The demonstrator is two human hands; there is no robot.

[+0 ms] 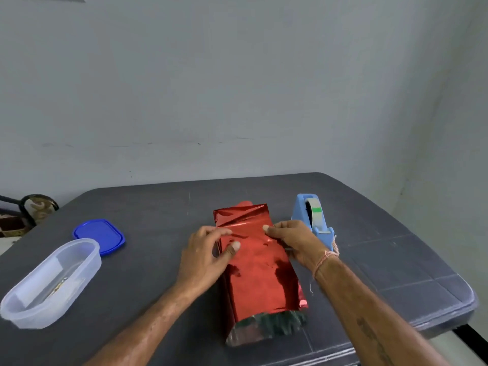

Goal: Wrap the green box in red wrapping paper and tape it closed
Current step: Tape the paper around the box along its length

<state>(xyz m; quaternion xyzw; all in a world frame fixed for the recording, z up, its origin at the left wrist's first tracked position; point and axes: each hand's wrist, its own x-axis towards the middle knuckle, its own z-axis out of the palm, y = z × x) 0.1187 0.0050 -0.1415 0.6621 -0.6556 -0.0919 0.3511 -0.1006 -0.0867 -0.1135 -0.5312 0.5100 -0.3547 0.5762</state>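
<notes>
On the dark grey table (396, 260), a clear oval plastic tub (50, 283) sits at the near left with a blue oval plastic lid (101, 235) just beyond it. At the centre my left hand (206, 252) clasps the left edge of the shiny red wrapping paper (258, 268), thumb pressed on top; the green box (274, 322) inside shows only at the open near end. My right hand (293, 240) grips the paper's right edge, with a light blue plastic tape dispenser (313, 217) just behind.
</notes>
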